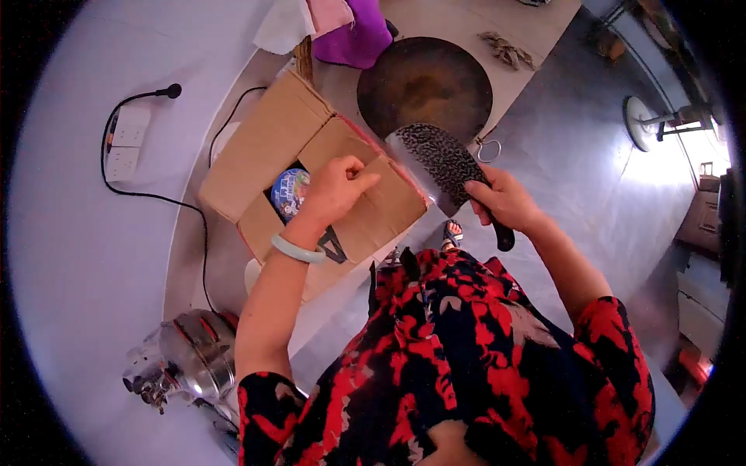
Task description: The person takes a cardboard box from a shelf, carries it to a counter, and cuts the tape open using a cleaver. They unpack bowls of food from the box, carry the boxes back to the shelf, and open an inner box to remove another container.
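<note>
My right hand [503, 200] grips a kitchen knife [443, 165] by its black handle. The broad blade has a dark mottled face and points up and left, beside the right edge of an open cardboard box [268, 147]. Over the box hangs my left hand [336, 188], its fingers curled in and a pale bangle on the wrist. Whatever those fingers may hold is hidden. Inside the box, just left of that hand, shows a round blue package lid [291, 193] with printed pictures. The rest of the contents is covered by flaps and my arm.
A large dark wok [424, 87] lies beyond the box, with purple cloth [356, 37] next to it and a crumpled rag [507, 50] farther right. Power strips [124, 144] with a black cable are on the left wall. A shiny metal pot [198, 349] stands lower left.
</note>
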The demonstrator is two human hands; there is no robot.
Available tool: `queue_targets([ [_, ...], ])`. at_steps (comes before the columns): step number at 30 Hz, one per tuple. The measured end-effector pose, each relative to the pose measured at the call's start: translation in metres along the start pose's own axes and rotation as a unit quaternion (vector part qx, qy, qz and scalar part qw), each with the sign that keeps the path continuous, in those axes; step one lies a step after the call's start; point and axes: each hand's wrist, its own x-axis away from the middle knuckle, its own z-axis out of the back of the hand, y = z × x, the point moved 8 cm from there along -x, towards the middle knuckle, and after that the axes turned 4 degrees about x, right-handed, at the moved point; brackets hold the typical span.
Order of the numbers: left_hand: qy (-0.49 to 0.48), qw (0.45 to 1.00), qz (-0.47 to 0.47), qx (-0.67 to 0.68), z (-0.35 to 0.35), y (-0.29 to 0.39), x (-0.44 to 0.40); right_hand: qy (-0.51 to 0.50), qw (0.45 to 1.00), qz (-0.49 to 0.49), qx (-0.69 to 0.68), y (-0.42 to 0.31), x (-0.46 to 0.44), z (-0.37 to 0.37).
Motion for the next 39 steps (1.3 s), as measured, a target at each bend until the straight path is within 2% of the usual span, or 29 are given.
queue_targets([
  [3, 0.004, 0.998, 0.016, 0.053, 0.000, 0.002, 0.002, -0.051, 0.998, 0.020, 0.036, -0.021, -0.014, 0.000],
  [9, 0.035, 0.996, 0.033, 0.077, -0.001, -0.001, 0.003, -0.095, 0.987, 0.029, 0.125, -0.042, -0.039, 0.007],
  [17, 0.067, 0.993, 0.074, 0.070, -0.002, -0.003, 0.006, -0.119, 0.987, 0.020, 0.103, -0.051, -0.044, 0.018],
  [25, 0.093, 0.986, 0.069, 0.119, -0.006, -0.003, 0.010, -0.163, 0.977, -0.004, 0.138, -0.053, -0.050, 0.019],
  [29, 0.073, 0.984, 0.105, 0.121, -0.008, 0.002, 0.015, -0.168, 0.980, 0.024, 0.106, -0.056, -0.059, 0.011],
  [34, 0.078, 0.985, 0.091, 0.128, -0.009, 0.001, 0.017, -0.162, 0.984, 0.017, 0.076, -0.055, -0.073, -0.001],
  [39, 0.083, 0.981, 0.098, 0.143, -0.010, -0.004, 0.016, -0.164, 0.982, 0.060, 0.073, -0.073, -0.089, -0.016],
])
